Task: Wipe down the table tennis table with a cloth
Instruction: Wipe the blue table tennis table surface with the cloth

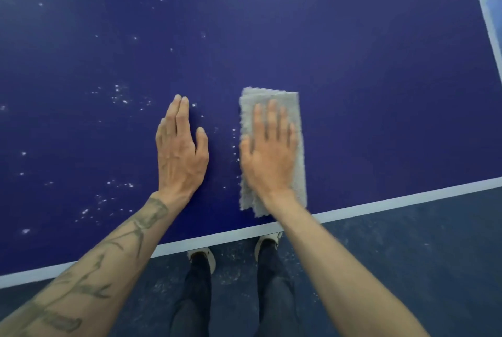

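Two hands, one cloth, one table.
One grey folded cloth [296,111] lies flat on the blue table [353,65], near edge, just inside the white border line [380,202]. Right hand [267,157] presses flat on it, fingers straight and slightly spread; motion-blurred. Left hand [180,154] lies flat on bare table just beside the cloth, not touching it; fingers straight and together, thumb apart. White specks [119,96] scattered, mostly left of the hands. Two shoes [202,256] on dark floor [407,268] under the edge.

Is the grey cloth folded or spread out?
Folded: the cloth is a narrow strip with layered edges at both ends.
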Motion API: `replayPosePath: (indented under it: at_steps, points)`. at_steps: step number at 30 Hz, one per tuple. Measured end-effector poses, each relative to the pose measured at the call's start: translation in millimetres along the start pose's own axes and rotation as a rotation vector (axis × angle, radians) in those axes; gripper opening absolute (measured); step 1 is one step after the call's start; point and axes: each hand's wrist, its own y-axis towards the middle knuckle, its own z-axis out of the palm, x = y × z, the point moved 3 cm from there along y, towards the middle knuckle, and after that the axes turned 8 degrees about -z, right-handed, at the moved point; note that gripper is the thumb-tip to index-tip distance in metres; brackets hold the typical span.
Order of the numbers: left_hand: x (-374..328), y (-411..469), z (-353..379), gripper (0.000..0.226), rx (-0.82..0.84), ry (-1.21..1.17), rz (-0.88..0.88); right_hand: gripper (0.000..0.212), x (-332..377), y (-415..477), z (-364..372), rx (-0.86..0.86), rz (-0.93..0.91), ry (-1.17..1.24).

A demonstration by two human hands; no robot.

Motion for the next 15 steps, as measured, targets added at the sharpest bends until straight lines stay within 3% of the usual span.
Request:
replayPosePath:
  at_steps: [2,5,9,12,15]
  points:
    - [24,5,-22,0.057,-0.028,0.086,0.083,0.068,51,-22,16,0.016,-0.152,0.021]
    - [66,15,-52,0.055,-0.036,0.194,0.110,0.067,60,-49,20,0.041,-0.265,0.028]
    - [116,25,-83,0.054,-0.009,0.281,0.107,0.068,26,-47,7,0.061,-0.004,-0.046]
    - [140,28,-92,0.056,0.003,0.301,0.116,0.069,55,-23,7,0.018,0.160,-0.018]
    - [154,29,-90,0.057,-0.003,0.306,0.141,0.070,116,-11,26,0.005,0.074,0.039]
